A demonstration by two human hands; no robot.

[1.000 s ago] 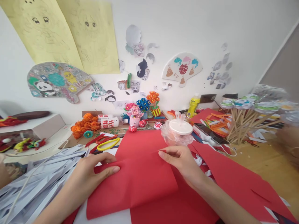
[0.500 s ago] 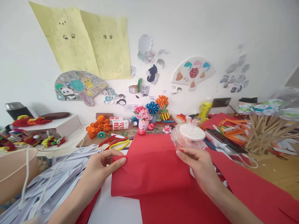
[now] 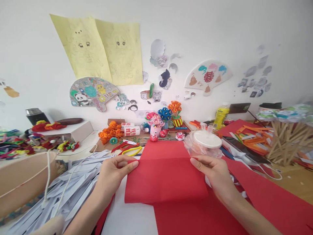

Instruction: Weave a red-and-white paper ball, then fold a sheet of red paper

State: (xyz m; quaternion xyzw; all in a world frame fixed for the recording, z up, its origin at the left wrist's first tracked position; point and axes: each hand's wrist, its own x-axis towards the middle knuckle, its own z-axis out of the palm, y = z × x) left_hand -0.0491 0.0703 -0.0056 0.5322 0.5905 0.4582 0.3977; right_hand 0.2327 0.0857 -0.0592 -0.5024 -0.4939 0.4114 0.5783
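Observation:
A sheet of red paper point(image 3: 166, 182) is held up by its top corners, over more red paper point(image 3: 195, 218) and a white sheet point(image 3: 132, 217). My left hand point(image 3: 116, 171) pinches its upper left corner between thumb and fingers. At the upper right corner, my right hand point(image 3: 212, 171) has the same kind of pinch. Just beyond my left hand lie scissors with yellow handles point(image 3: 132, 150). A white lidded cup in clear plastic point(image 3: 207, 138) stands behind my right hand.
White paper strips point(image 3: 75, 182) and a beige basket point(image 3: 22, 182) are at the left. Craft flowers point(image 3: 165, 114) stand by the wall. Orange strips point(image 3: 249, 138), a phone point(image 3: 242, 148) and a bundle of sticks point(image 3: 283, 140) lie at the right. Another person's hand point(image 3: 52, 225) shows at lower left.
The view has turned slightly left, so things sit further right in the picture. The held red sheet looks flatter and its top edge straighter. Both hands keep their hold.

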